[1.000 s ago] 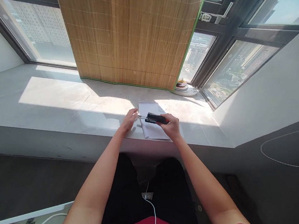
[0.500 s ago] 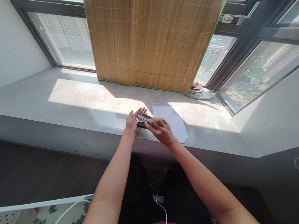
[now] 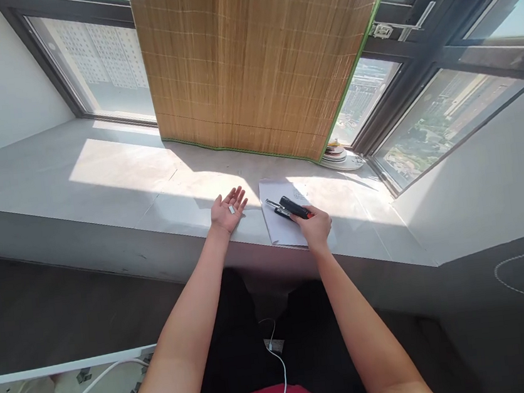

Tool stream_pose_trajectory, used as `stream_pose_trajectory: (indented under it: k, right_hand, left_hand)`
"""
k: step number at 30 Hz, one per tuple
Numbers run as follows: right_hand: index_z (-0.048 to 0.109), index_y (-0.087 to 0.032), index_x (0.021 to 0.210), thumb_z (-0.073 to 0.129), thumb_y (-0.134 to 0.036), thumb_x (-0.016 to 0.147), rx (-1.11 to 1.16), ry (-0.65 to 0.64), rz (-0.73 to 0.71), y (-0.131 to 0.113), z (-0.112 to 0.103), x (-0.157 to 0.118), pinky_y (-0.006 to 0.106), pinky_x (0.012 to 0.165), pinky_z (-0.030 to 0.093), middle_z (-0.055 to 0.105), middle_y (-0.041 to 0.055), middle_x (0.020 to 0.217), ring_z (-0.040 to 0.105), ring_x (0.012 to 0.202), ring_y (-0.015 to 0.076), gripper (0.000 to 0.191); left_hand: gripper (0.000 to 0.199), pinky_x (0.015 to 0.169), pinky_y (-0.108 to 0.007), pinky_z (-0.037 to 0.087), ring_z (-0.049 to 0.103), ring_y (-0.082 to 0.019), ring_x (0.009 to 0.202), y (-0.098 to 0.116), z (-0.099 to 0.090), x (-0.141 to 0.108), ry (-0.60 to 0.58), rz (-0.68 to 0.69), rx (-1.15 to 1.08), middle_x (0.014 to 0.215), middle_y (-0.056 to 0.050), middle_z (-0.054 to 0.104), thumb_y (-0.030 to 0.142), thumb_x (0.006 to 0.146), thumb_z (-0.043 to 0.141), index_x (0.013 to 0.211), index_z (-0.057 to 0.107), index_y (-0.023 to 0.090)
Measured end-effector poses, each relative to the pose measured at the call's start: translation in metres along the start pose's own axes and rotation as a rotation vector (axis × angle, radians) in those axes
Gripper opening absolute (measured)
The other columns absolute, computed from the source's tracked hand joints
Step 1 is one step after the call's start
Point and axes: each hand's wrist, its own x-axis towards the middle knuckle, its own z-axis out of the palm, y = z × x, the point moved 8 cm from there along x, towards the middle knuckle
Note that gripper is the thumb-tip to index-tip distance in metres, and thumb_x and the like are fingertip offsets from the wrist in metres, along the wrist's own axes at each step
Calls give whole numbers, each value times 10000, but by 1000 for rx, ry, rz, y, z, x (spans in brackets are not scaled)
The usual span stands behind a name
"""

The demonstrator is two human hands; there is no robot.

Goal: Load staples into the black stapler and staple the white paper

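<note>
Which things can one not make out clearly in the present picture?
Head view: the marks on the paper, too small and faint to read.
Head view: the rear end of the stapler, hidden by the right hand.
Head view: the small pale piece on the left hand, too small to identify.
Head view: the plates, left side partly covered by the blind.

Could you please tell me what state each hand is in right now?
Left hand: open, palm up, a small pale piece on it.
Right hand: closed on a black stapler.

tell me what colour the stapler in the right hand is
Stapler: mostly black, with a small red patch; head view.
</note>
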Motion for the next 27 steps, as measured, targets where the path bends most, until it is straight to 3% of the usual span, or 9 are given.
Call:
stream_pose_trajectory:
  k: [3, 5, 7, 9, 12, 15, 17, 21, 27]
  right_hand:
    - [814, -220, 1039, 839, -605, 792, -44, 17, -107, -13, -4, -12, 499, 849, 559, 805, 125, 948, 707, 914, 354, 458]
    - [779, -220, 1088, 770, -541, 905, -69, 133, -251, -40, -9, -29, 520, 916, 547, 787, 151, 1047, 680, 1017, 360, 370]
    - [756, -235, 1044, 672, -415, 1000, -42, 130, -396, -74, 3, -47, 497, 934, 544, 763, 139, 1034, 666, 1019, 335, 203]
    - [749, -245, 987, 610, -298, 1018, 39, -46, -490, -107, 38, -61, 440, 893, 558, 751, 107, 983, 673, 945, 291, 152]
    - [772, -236, 1003, 635, -263, 986, 129, -278, -467, -140, 98, -67, 390, 848, 569, 768, 75, 972, 681, 850, 240, 141]
    - [789, -236, 1018, 688, -243, 937, 158, -391, -344, -148, 144, -61, 367, 814, 574, 804, 61, 964, 707, 834, 227, 130]
    - [793, -235, 1000, 721, -211, 897, 156, -432, -280, -147, 161, -56, 371, 808, 579, 820, 58, 946, 722, 809, 227, 128]
    - [790, -237, 935, 717, -172, 870, 146, -437, -271, -146, 166, -55, 383, 817, 588, 827, 54, 909, 739, 785, 233, 117]
    - [782, -252, 946, 671, -187, 886, 254, -363, -344, -153, 147, -58, 370, 845, 613, 833, 46, 959, 755, 860, 229, 141]
  left_hand:
    - [453, 1186, -456, 602, 619, -250, 1496, 1, -2, 0, 21, 15, 75, 1588, -133, 654, 411, 1126, 335, 1353, 685, 234]
    - [438, 1196, -463, 593, 616, -255, 1497, 1, -3, 0, 31, 16, 98, 1593, -134, 650, 417, 1119, 353, 1344, 683, 238]
    - [424, 1203, -464, 585, 609, -256, 1502, 1, -3, 0, 25, 14, 105, 1610, -131, 635, 419, 1115, 359, 1326, 680, 239]
    - [411, 1199, -457, 584, 593, -252, 1519, 0, -2, 1, 10, 6, 98, 1650, -122, 602, 419, 1117, 353, 1300, 673, 236]
    - [412, 1175, -463, 593, 575, -254, 1535, -2, 0, 3, -4, -11, 90, 1697, -118, 553, 400, 1124, 327, 1292, 659, 222]
    - [441, 1144, -508, 609, 605, -283, 1501, -4, 0, 3, 5, -21, 102, 1649, -147, 595, 384, 1120, 315, 1354, 645, 207]
    - [453, 1142, -521, 608, 625, -294, 1477, -5, 0, 3, 9, -28, 90, 1595, -161, 639, 382, 1121, 319, 1385, 638, 199]
    - [439, 1171, -494, 591, 631, -281, 1470, -6, 0, 4, 10, -45, 38, 1585, -157, 648, 369, 1136, 323, 1372, 647, 189]
    - [380, 1158, -452, 587, 694, -250, 1356, -11, -3, 8, 77, -48, 23, 1519, -160, 691, 346, 1151, 357, 1322, 647, 170]
